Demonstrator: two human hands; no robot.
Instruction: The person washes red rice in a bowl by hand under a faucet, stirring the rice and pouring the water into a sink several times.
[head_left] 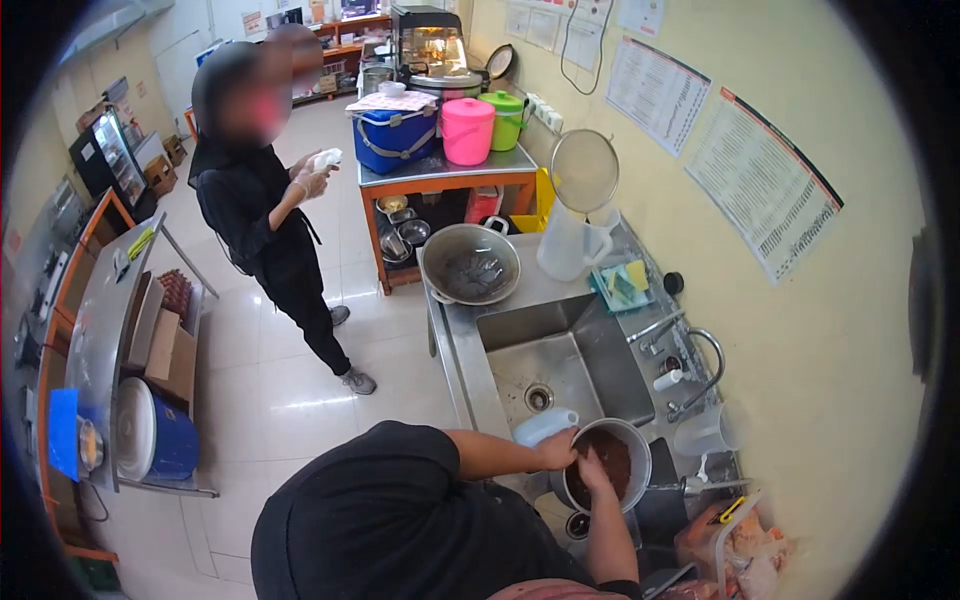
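A round metal pot with a reddish-brown mass inside is tilted over the divider between two sink basins. My left hand is closed on its rim at the near left. Inside the pot, my right hand reaches down into the brown contents; its fingertips are partly hidden there. Beside my left hand lies a pale blue plastic jug, next to the pot. The metal sink basin with its drain is just beyond.
A large wok-like pan and a clear pitcher stand on the counter. A curved faucet rises along the wall. Bagged food sits at lower right. A co-worker in black stands at left, holding something white.
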